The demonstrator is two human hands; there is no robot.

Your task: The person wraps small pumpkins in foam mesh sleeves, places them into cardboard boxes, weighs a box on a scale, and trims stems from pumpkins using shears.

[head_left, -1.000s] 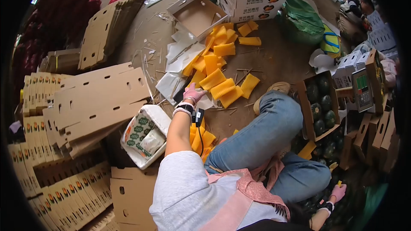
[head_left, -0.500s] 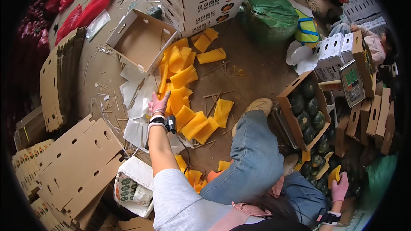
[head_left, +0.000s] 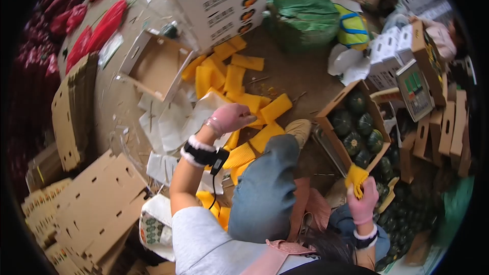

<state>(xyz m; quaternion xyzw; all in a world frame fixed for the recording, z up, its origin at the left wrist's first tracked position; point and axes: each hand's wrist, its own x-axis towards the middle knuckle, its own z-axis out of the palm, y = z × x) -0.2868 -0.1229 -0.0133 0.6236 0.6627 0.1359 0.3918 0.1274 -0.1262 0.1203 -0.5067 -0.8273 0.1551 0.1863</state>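
Observation:
My left hand [head_left: 232,118], in a pink glove, hovers over a spread of yellow foam net sleeves [head_left: 247,102] on the floor. Its fingers are bent together, and what they hold, if anything, is hidden. My right hand [head_left: 362,201], also gloved in pink, is closed on a yellow foam sleeve [head_left: 356,175]. That sleeve is at the lower edge of an open carton [head_left: 324,121] of dark green squashes [head_left: 351,142]. More squashes [head_left: 402,211] lie in a heap beside my right hand.
An empty open box [head_left: 178,79] lies behind the sleeves, near stacked white cartons [head_left: 214,0]. Flattened cardboard [head_left: 97,203] is at the left. A green sack [head_left: 300,12], a scale display [head_left: 415,89] and a co-worker in pink [head_left: 442,38] are at the right.
My left hand has moved right across the sleeves, and its spread fingers have drawn together. My right hand, with the yellow sleeve, has come up and left to the carton. The view has shifted.

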